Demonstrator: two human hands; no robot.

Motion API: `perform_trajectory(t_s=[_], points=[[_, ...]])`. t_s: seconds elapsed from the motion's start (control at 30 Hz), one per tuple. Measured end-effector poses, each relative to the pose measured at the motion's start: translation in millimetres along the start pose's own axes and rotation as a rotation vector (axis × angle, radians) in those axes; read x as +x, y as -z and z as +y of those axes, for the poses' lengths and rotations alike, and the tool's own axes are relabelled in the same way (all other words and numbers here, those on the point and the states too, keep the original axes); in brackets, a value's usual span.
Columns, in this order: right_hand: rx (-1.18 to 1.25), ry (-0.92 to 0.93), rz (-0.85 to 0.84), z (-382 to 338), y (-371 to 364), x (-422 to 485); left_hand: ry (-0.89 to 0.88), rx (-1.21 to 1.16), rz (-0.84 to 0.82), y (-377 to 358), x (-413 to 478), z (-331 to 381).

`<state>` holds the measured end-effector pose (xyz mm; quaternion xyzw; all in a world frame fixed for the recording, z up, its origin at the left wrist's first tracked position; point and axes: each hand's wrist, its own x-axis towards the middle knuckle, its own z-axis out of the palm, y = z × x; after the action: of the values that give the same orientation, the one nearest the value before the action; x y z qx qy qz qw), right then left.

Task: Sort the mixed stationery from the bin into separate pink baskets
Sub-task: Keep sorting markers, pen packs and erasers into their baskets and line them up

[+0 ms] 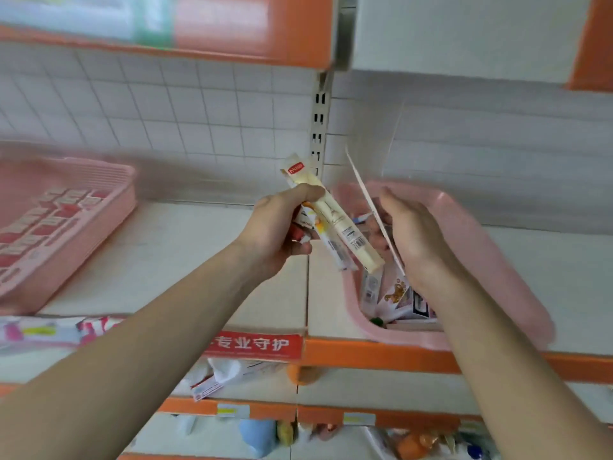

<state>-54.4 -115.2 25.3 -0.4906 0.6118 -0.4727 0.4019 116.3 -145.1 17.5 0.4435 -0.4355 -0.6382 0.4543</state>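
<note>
Forearms reached up from the bottom of the view, past the orange shelf lip with its red label (255,343), to the white shelf (185,247) where the sorting was done.

The left hand (278,227) was closed round a bundle of long packets (335,224), thumb clamped across the cream one on top. It was likely serving as a collecting fist, so that like items could travel together rather than singly.

Just beside it, the right hand (414,234) hung over the pink bin (481,247) and appeared to pinch a thin flat pack (365,197). The pack was seen edge-on and tilted upward. The fingers were mostly hidden behind it, so the exact grip could not be made out. It was probably lifted clear to be identified or added to the bundle.

Beneath that hand, mixed packets (394,293) lay jumbled in the bin, so plenty seemed left to sort.

Well apart on the left stood a pink basket (99,207) holding rows of red-and-white items (49,220), blurred, evidently one finished category.

Behind everything rose the gridded back panel (199,111) and an orange-edged upper shelf (232,28).
</note>
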Motion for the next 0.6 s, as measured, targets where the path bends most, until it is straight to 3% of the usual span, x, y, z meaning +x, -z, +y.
perform_trajectory(t_s=[0.13, 0.4, 0.6], points=[[0.136, 0.029, -0.084, -21.3, -94.3, -27.2, -0.023, 0.030, 0.083, 88.3, -44.3, 15.5], [0.028, 0.177, -0.212, -40.3, -277.6, -89.6, -0.012, 0.053, 0.342, 276.8, -133.4, 31.0], [0.058, 0.151, -0.378, -46.8, -370.5, -124.2, -0.017, 0.039, 0.423, 372.9, -181.2, 39.6]])
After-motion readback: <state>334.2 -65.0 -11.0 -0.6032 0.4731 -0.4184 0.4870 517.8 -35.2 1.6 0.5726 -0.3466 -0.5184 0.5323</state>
